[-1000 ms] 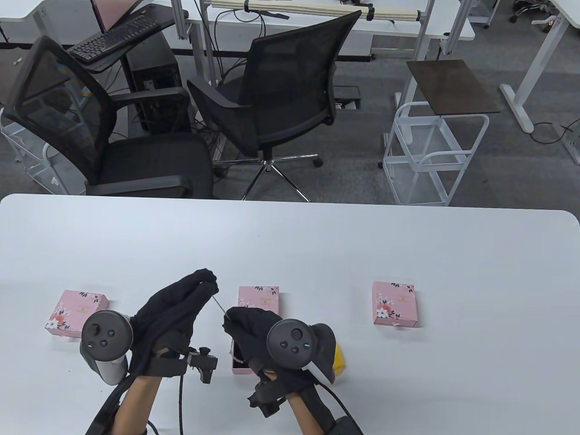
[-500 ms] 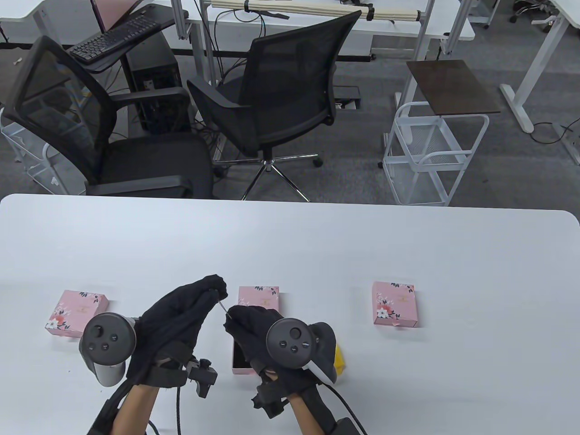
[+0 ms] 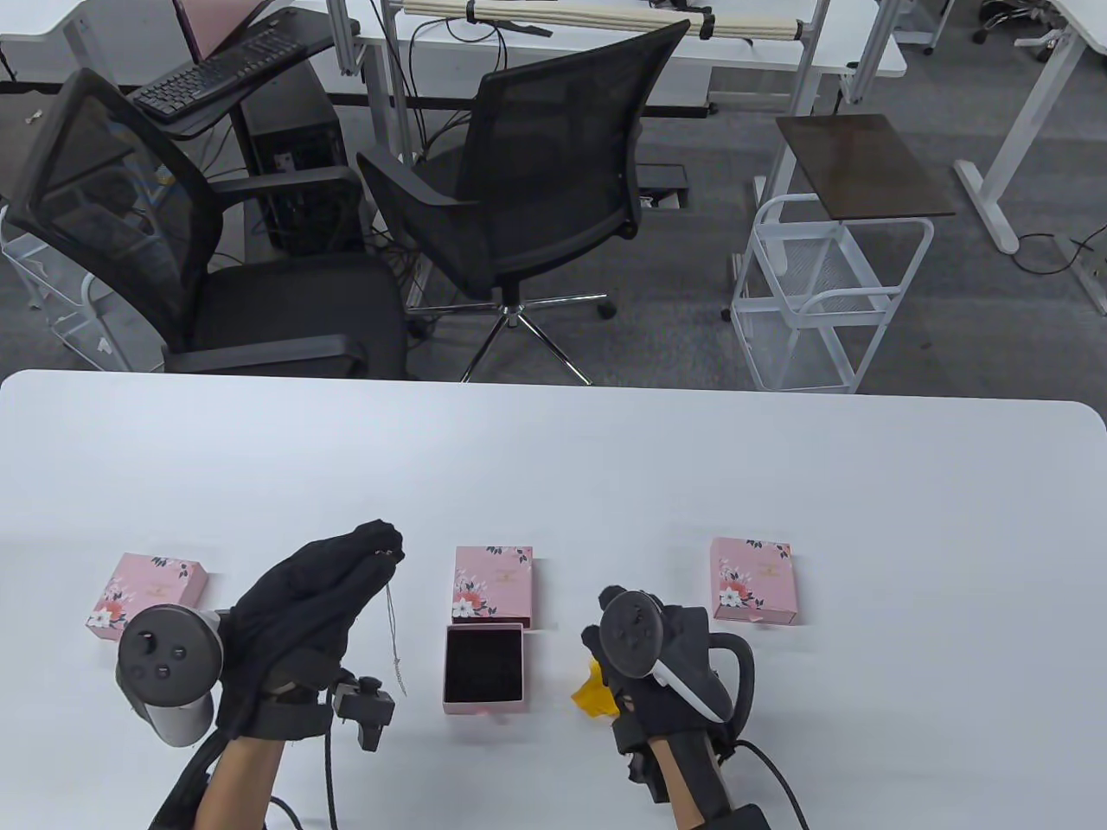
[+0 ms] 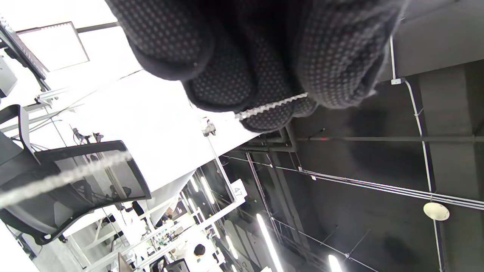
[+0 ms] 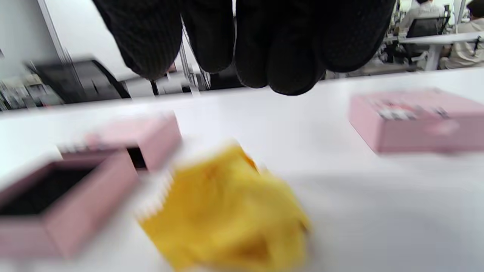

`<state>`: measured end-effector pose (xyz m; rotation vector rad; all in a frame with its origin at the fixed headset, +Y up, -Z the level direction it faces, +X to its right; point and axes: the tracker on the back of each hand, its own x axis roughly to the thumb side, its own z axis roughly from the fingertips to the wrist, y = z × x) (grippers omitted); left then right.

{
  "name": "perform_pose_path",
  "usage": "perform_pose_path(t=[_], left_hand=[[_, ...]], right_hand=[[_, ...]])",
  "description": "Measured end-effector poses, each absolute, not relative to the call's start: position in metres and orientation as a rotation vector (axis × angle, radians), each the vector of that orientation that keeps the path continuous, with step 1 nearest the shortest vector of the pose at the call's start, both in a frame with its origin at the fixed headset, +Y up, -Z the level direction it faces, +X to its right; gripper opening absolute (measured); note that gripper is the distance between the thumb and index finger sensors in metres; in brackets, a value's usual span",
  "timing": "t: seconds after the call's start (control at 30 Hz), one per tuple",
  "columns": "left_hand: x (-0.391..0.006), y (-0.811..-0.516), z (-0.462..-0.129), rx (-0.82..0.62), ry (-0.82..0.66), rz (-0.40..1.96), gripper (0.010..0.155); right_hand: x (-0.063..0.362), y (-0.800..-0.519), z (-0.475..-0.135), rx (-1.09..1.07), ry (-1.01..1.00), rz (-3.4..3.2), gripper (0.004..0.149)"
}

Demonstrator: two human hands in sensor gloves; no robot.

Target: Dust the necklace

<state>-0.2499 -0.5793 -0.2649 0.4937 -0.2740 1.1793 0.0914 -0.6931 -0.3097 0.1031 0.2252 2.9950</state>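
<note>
Though blurred at the right wrist, yellow cloth (image 5: 227,211), seemingly untouched below fingers (image 5: 291,49).

Beyond the far edge of the white table (image 3: 605,450) lies a grey carpeted floor (image 3: 692,285). Two black mesh office chairs (image 3: 536,181) stand just behind the table, the left one (image 3: 173,277) closer to it. To the right, a white wire trolley (image 3: 822,294) carries a dark brown top board (image 3: 865,166). Farther back are white desks on metal legs (image 3: 605,43), one at the left bearing a black keyboard (image 3: 216,73), with a dark computer tower (image 3: 298,156) under it and cables trailing on the floor. The left wrist view shows a dark ceiling (image 4: 378,170) with long strip lights (image 4: 268,238).
</note>
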Motion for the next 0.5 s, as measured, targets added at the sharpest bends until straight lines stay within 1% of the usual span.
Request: perform_pose_path(t=[0.07,0.13,0.17,0.23,0.27,0.3,0.33,0.4,0.5], left_hand=[[-0.249,-0.58,-0.265,0.482,-0.281,1.197,0.038],[-0.248,-0.58,-0.265,0.475,-0.286,1.199,0.038],[-0.247,-0.58,-0.265,0.473,-0.288,1.198,0.038],[-0.246,-0.581,-0.265,0.469,-0.289,1.195,0.038],[-0.245,-0.581,-0.265,0.465,-0.29,1.193,0.038],[-0.245,-0.581,-0.265,0.461,-0.292,1.192,0.038],[-0.245,-0.582,-0.266,0.456,-0.292,1.193,0.038],[-0.244,-0.583,-0.267,0.446,-0.292,1.202,0.038],[-0.244,-0.584,-0.267,0.441,-0.293,1.213,0.038]], right_hand=[[0.091,-0.717,-0.313,0.041,0.431,3.08,0.066],[0.089,-0.736,-0.317,0.045,0.506,3.129,0.071],[0.087,-0.743,-0.319,0.037,0.52,3.138,0.072],[0.081,-0.757,-0.32,0.048,0.552,3.166,0.065],[0.078,-0.757,-0.318,0.037,0.485,3.21,0.063],[0.076,-0.756,-0.318,0.074,0.385,3.263,0.059],[0.075,-0.756,-0.319,0.092,0.354,3.285,0.054],[0.077,-0.752,-0.32,0.084,0.327,3.243,0.05],[0.083,-0.74,-0.319,0.064,0.213,3.059,0.05]])
